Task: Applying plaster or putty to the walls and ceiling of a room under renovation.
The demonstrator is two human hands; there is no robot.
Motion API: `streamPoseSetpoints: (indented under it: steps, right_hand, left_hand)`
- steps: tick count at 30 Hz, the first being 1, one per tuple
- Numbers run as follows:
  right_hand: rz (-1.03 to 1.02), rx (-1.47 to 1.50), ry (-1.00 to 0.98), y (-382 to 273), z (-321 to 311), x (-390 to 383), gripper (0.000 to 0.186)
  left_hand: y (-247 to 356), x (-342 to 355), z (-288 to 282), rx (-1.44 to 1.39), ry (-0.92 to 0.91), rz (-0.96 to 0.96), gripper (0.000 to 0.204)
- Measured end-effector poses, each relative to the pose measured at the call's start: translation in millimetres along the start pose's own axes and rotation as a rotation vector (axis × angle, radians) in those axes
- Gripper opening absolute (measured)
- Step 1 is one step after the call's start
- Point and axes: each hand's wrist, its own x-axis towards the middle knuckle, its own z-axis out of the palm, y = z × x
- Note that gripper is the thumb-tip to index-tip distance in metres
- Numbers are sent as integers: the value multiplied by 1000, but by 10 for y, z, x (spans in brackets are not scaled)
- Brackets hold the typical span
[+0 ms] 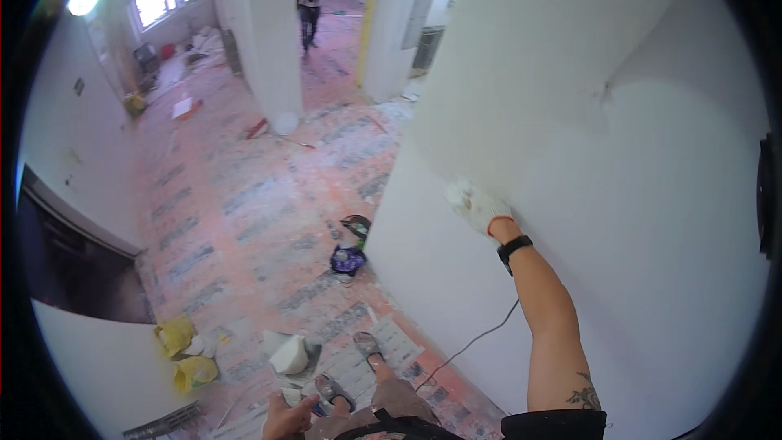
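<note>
My right hand [474, 202], in a white knit glove with an orange cuff, reaches out against the white wall [456, 301]. Its fingers look curled together at the wall surface, and anything inside them is hidden. A black band circles that wrist. A thin dark cord [481, 336] runs from behind my right forearm down to the floor. Low at the bottom edge hangs my bare left hand [287, 419], thumb and forefinger apart, with no held object visible. Beyond its fingers, a white curved piece [289, 354] lies on the floor near my sandals.
Printed protective sheeting [269, 187] covers the floor. Yellow bags [187, 358] lie at the left, a purple bag [348, 260] by the wall's base. A red-headed tool [258, 129] and a white round bucket [286, 123] are near the pillar. Another person [314, 0] stands in the far doorway.
</note>
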Motion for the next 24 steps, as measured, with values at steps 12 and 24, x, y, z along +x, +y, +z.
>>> streamPoseSetpoints:
  steps: [12,24]
  right_hand:
    - [-79,1024,10,-500,102,-922,21]
    - [-522,1639,-462,-1641,-145,-1623,36]
  left_hand:
    - [809,-315,266,287,-98,132,25]
    - [1549,-686,667,530,-336,273,25]
